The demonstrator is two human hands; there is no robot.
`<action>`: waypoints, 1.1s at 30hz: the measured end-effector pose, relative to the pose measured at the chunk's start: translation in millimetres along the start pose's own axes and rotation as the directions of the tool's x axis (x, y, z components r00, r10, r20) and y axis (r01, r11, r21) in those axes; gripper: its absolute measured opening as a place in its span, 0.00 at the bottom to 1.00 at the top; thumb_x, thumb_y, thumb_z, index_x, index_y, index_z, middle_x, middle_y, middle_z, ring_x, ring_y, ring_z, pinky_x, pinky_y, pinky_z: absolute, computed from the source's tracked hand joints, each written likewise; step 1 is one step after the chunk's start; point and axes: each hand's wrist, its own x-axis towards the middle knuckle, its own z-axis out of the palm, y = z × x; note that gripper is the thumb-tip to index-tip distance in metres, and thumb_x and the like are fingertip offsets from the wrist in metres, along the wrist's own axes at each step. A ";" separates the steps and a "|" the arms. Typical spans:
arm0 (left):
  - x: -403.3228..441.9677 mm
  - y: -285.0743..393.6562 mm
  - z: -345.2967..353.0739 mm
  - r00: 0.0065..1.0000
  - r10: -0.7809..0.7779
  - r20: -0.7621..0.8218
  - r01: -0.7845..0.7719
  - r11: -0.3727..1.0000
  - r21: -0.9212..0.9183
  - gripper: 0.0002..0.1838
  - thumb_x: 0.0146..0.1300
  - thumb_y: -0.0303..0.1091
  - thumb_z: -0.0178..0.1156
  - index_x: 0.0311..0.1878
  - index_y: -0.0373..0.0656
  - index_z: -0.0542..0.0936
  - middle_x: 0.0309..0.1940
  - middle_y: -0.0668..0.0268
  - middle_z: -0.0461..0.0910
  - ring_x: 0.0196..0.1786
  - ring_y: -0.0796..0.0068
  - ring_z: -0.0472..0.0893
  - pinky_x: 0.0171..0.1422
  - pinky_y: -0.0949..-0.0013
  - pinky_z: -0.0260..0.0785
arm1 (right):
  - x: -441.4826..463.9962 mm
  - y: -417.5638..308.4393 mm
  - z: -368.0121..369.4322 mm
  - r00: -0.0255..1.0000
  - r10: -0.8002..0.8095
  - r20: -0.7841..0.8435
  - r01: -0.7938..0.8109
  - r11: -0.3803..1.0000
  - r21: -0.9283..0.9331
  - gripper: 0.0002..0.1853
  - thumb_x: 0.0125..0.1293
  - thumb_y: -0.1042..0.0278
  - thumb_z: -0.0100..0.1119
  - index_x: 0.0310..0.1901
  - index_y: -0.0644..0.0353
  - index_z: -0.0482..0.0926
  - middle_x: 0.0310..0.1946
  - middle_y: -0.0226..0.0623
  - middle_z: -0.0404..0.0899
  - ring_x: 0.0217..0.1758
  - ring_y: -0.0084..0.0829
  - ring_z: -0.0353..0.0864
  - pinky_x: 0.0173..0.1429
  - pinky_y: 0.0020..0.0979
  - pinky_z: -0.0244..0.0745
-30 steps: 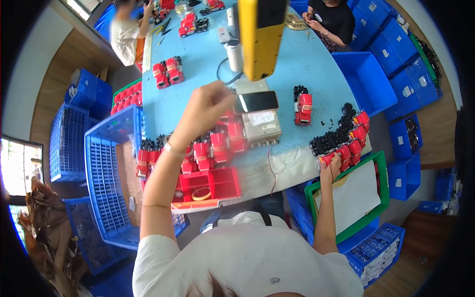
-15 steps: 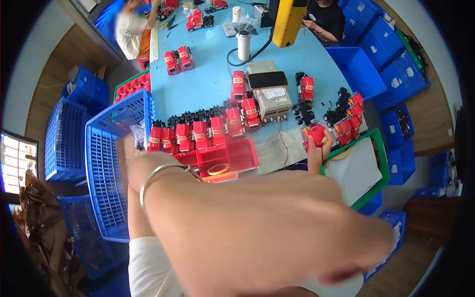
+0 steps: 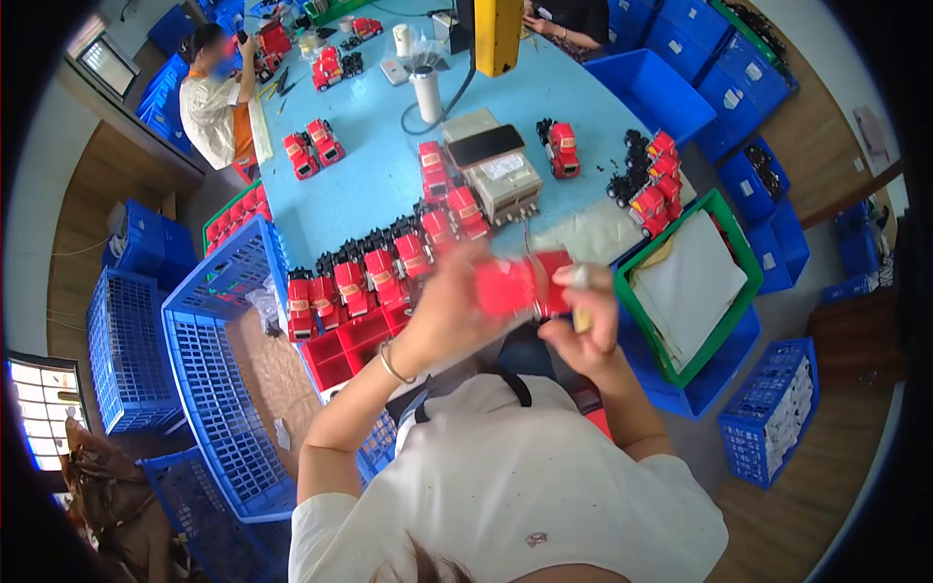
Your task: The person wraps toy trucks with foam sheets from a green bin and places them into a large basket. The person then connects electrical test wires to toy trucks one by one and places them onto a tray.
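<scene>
In front of my body a red toy truck (image 3: 510,284), smeared by motion, is held between both hands. My left hand (image 3: 445,309), with a bracelet at its wrist, grips the truck's left end. At the other end, my right hand (image 3: 591,323) has its fingers closed around the truck, with something small and yellowish by them that I cannot make out. Just left of my hands stands a row of red toy trucks with black chassis (image 3: 381,275). A red divided tray (image 3: 335,360) lies below that row, partly behind my left arm.
A beige box (image 3: 510,185) with a black phone (image 3: 484,146) on it stands mid-table. Several trucks (image 3: 656,194) are grouped at right, beside a green-rimmed crate (image 3: 748,282). A blue basket (image 3: 209,408) is at left. Two people work across the table.
My left hand has come down from close to the camera and now grips the truck. The truck and my right hand have moved left, over the table's front edge. The view has shifted.
</scene>
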 end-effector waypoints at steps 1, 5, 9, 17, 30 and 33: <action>-0.6 -0.5 0.9 0.972 0.046 -0.229 -0.057 0.997 -0.044 0.42 0.45 0.23 0.68 0.63 0.37 0.56 0.54 0.52 0.68 0.53 0.55 0.74 0.54 0.55 0.71 | 2.8 -3.3 3.2 1.000 0.020 0.008 -0.020 1.000 0.007 0.20 0.59 0.68 0.63 0.48 0.61 0.64 0.43 0.43 0.75 0.46 0.36 0.73 0.51 0.39 0.69; -9.0 -11.6 -14.7 0.809 -0.574 -0.129 0.296 0.587 -0.754 0.34 0.56 0.31 0.63 0.63 0.40 0.58 0.49 0.53 0.73 0.43 0.63 0.80 0.40 0.62 0.78 | 16.4 -14.4 19.8 0.867 0.442 0.230 -0.479 0.614 0.627 0.14 0.64 0.72 0.57 0.48 0.62 0.65 0.40 0.40 0.75 0.40 0.28 0.75 0.48 0.30 0.71; -29.0 -20.5 -20.3 0.725 -0.659 0.201 0.311 0.054 -0.949 0.27 0.61 0.44 0.58 0.60 0.42 0.65 0.44 0.54 0.76 0.40 0.63 0.81 0.38 0.63 0.79 | 35.4 -16.1 34.9 0.832 0.440 0.338 -0.555 0.687 0.469 0.11 0.62 0.74 0.59 0.45 0.66 0.72 0.35 0.38 0.77 0.33 0.24 0.76 0.39 0.22 0.72; -37.2 -26.6 -10.4 0.748 -0.597 0.291 0.298 -0.090 -0.950 0.28 0.62 0.57 0.53 0.55 0.43 0.71 0.41 0.57 0.78 0.39 0.63 0.80 0.38 0.62 0.77 | 44.6 -19.8 45.8 0.970 0.199 0.139 -0.223 0.957 0.186 0.11 0.55 0.79 0.64 0.41 0.68 0.78 0.30 0.37 0.78 0.28 0.25 0.76 0.31 0.22 0.72; -33.3 -43.0 8.2 0.766 -0.630 0.127 0.196 0.041 -0.980 0.32 0.55 0.60 0.60 0.53 0.43 0.72 0.40 0.64 0.78 0.38 0.69 0.79 0.40 0.67 0.75 | 12.2 -4.8 68.3 0.968 0.215 -0.130 -0.180 0.954 0.239 0.28 0.52 0.78 0.67 0.55 0.64 0.70 0.35 0.40 0.74 0.36 0.31 0.76 0.38 0.27 0.73; -44.2 -68.0 10.8 0.813 -0.582 0.023 0.134 0.149 -0.980 0.34 0.54 0.59 0.62 0.55 0.42 0.71 0.43 0.64 0.78 0.40 0.70 0.79 0.42 0.68 0.75 | -8.8 -6.3 70.8 0.926 0.365 -0.092 -0.296 0.857 0.422 0.31 0.53 0.75 0.66 0.59 0.63 0.66 0.36 0.39 0.74 0.39 0.31 0.75 0.41 0.29 0.73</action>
